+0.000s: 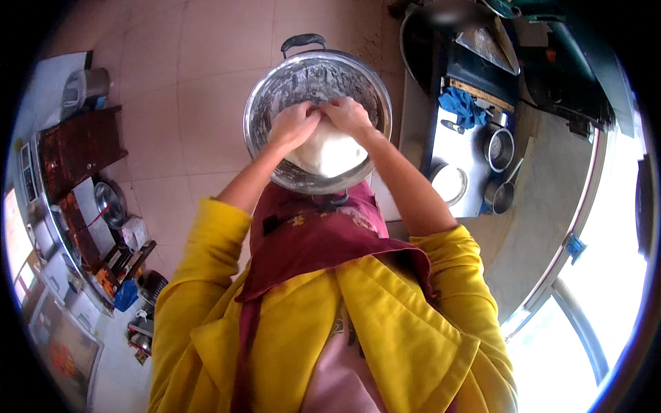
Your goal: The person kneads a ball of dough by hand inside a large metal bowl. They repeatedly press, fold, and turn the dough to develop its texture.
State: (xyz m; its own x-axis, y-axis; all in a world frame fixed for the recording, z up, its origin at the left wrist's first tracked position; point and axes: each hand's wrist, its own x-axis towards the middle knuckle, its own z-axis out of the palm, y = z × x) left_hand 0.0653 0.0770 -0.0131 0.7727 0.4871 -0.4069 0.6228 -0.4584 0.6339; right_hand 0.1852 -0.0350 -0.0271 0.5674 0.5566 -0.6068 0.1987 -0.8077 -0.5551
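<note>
A large steel pot (313, 71) with dark handles sits before me, its inner wall smeared with white flour or dough. Inside lies a pale, rounded lump of dough (322, 153), brightly lit on its near right side. My left hand (296, 125) and my right hand (348, 115) meet at the dough's far edge. Both have fingers curled over and closed on it, the fingertips nearly touching. The exact grip under the fingers is hidden.
On the right, a counter holds a blue cloth (462, 107), a steel bowl (500, 149), a small saucepan (500, 197) and a round white-filled dish (449, 184). Dark wooden furniture (81, 148) stands left, with a metal lid (109, 204) near it. Tiled floor (206, 82) surrounds the pot.
</note>
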